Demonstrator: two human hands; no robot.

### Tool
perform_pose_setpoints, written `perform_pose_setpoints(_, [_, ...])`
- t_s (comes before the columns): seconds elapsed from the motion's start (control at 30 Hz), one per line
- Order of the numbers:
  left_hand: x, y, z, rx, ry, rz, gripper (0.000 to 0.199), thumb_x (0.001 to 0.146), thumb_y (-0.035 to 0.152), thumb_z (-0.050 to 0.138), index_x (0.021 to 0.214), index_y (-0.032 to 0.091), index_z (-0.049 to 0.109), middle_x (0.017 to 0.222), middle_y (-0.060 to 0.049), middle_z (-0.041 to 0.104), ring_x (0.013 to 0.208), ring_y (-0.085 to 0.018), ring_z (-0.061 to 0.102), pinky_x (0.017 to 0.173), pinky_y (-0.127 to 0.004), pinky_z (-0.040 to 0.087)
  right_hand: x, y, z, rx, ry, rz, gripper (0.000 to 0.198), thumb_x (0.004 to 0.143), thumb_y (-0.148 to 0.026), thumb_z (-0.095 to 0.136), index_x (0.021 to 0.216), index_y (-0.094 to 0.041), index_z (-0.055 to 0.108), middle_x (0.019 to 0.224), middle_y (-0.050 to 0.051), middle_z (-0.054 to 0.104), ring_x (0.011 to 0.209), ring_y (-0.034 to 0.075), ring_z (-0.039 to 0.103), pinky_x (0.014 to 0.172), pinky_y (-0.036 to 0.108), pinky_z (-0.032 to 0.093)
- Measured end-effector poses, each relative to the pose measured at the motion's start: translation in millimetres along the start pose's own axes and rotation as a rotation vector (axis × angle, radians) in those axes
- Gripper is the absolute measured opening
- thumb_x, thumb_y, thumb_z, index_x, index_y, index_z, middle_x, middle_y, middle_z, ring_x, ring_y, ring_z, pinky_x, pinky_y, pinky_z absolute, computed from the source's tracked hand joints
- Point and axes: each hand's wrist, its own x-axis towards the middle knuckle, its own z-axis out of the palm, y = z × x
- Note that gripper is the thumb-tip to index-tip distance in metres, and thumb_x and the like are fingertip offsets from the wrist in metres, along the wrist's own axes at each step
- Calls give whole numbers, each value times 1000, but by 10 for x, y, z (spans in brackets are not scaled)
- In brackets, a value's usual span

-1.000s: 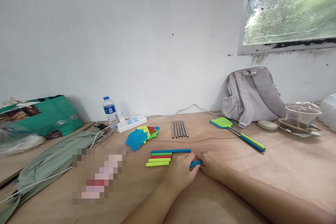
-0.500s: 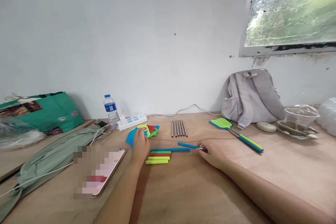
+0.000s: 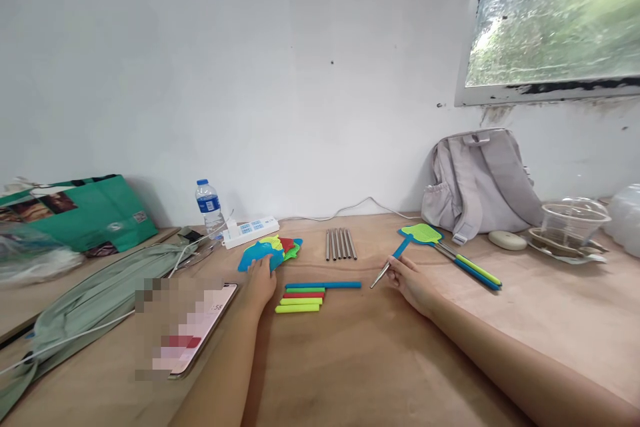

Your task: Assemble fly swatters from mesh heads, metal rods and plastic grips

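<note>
My left hand (image 3: pixel 261 283) has its fingers closed on the near edge of a blue fly swatter head (image 3: pixel 251 257), which lies on a small pile with yellow, red (image 3: pixel 287 245) and green heads. My right hand (image 3: pixel 407 280) pinches a rod with a blue handle (image 3: pixel 403 244) and a thin metal shaft (image 3: pixel 379 277). The blue part points up and away, while the metal tip slants down to the left. Between my hands lies a row of handle tubes: a long blue one (image 3: pixel 333 285), with shorter green, red (image 3: pixel 303 295) and yellow ones (image 3: pixel 298 309) nearer me.
Several metal tubes (image 3: pixel 341 245) lie side by side farther back. A yellow and blue fly swatter (image 3: pixel 467 267) rests on the right, before a grey backpack (image 3: pixel 485 187). On the left are a phone (image 3: pixel 200 333), a power strip (image 3: pixel 250 232) and a water bottle (image 3: pixel 209 203).
My right hand has turned the rod, so its blue end now points up and away instead of left. My left hand has shifted slightly nearer me, uncovering more of the blue head.
</note>
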Motion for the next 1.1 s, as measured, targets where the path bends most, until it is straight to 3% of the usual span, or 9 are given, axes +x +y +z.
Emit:
perform_pose_setpoints(0.23, [-40, 44, -59, -64, -5, 50, 45, 74, 1, 36, 116, 12, 46, 117, -14, 50, 112, -24, 45, 93, -38, 36, 34, 51, -63, 38, 61, 17, 16, 58, -19, 68, 65, -19, 54, 68, -1, 58, 56, 10, 51, 52, 23, 43])
perform_pose_setpoints(0.37, [-51, 68, -63, -102, 27, 57, 48, 70, -5, 32, 113, 9, 48, 117, -17, 49, 112, -25, 45, 92, -38, 38, 31, 14, -89, 44, 61, 34, 8, 68, -26, 56, 66, -19, 53, 72, 2, 59, 61, 13, 55, 63, 28, 48])
perform_pose_setpoints(0.47, [-63, 92, -95, -127, 65, 51, 50, 70, -6, 30, 116, 8, 44, 120, -17, 45, 115, -25, 43, 93, -39, 38, 37, -14, -123, -6, 42, 35, 26, 78, -38, 35, 69, -20, 51, 77, 6, 60, 67, 18, 58, 70, 35, 48])
perform_pose_setpoints(0.57, [-79, 149, -176, -205, 154, 40, 52, 71, -4, 30, 121, 9, 37, 123, -16, 42, 117, -24, 39, 97, -38, 35, 63, -2, -155, -108, 60, 21, 34, 81, -39, 23, 69, -21, 49, 75, 9, 59, 70, 21, 59, 71, 39, 48])
perform_pose_setpoints(0.67, [-94, 251, -263, -487, 336, -40, 40, 77, 7, 34, 116, 13, 41, 116, -12, 47, 116, -24, 40, 99, -38, 32, 98, 36, -170, -161, 84, 19, 26, 79, -36, 27, 66, -22, 45, 62, 5, 55, 64, 20, 58, 67, 38, 49])
perform_pose_setpoints(0.77, [-108, 381, -283, -716, 439, -156, 26, 82, 22, 35, 106, 18, 45, 104, -9, 54, 103, -23, 51, 89, -38, 42, 121, 61, -172, -168, 82, 29, 19, 76, -34, 35, 63, -23, 44, 54, 2, 50, 58, 19, 56, 60, 36, 48])
perform_pose_setpoints(0.87, [-133, 520, -241, -1100, 331, -241, 22, 80, 32, 41, 100, 22, 45, 91, -2, 57, 77, -15, 59, 62, -27, 51, 129, 60, -173, -162, 78, 30, 17, 75, -34, 41, 63, -23, 44, 53, 2, 51, 57, 18, 56, 56, 33, 47])
perform_pose_setpoints(0.97, [-194, 654, -226, -1456, 110, -356, 35, 67, 36, 61, 97, 22, 48, 77, 3, 57, 56, -10, 56, 41, -18, 43, 125, 40, -173, -155, 79, 31, 18, 75, -37, 44, 64, -22, 44, 56, 2, 54, 56, 17, 56, 52, 31, 46])
perform_pose_setpoints(1.1, [-318, 792, -301, -1537, -269, -258, 46, 51, 29, 75, 90, 17, 55, 73, 0, 61, 55, -12, 57, 47, -22, 46, 91, -15, -145, -11, 87, 101, 15, 74, -36, 50, 71, -22, 48, 62, 1, 57, 52, 13, 53, 48, 26, 42])
